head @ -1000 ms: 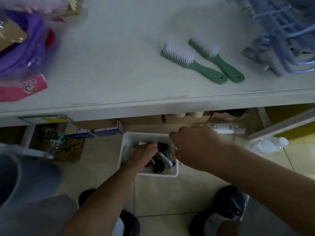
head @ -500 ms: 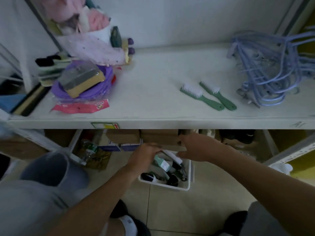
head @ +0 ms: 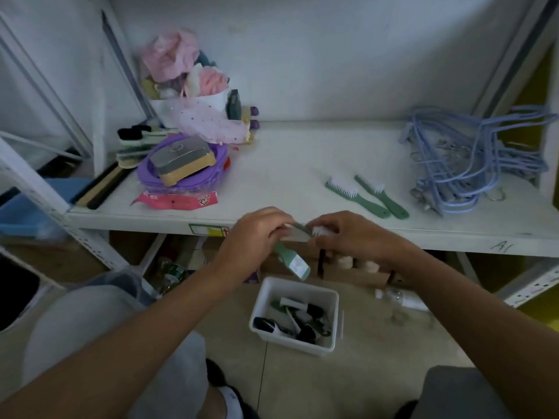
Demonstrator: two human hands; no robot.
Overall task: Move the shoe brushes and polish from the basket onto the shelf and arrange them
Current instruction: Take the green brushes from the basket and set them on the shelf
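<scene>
My left hand (head: pixel 254 237) grips a green shoe brush (head: pixel 292 264) just in front of the shelf's front edge, its labelled end pointing down. My right hand (head: pixel 354 237) pinches the white-bristled end (head: pixel 317 229) of a green brush between the two hands; I cannot tell whether it is the same brush or a second one. Below on the floor stands the white basket (head: pixel 262 300) with black polish bottles (head: pixel 266 325) and more brushes inside. Two green brushes (head: pixel 357 196) lie side by side on the white shelf (head: pixel 302 158), right of centre.
Blue wire hangers (head: pixel 472 158) fill the shelf's right end. At the left end are a purple packaged stack (head: pixel 184 176), a tub of pink puffs (head: pixel 181 74) and other brushes (head: pixel 136 137). Cardboard boxes and bottles sit under the shelf. My knees flank the basket.
Both hands came up out of the basket to the shelf's front edge, bringing a green brush with them. The view has tilted up and now takes in the whole shelf.
</scene>
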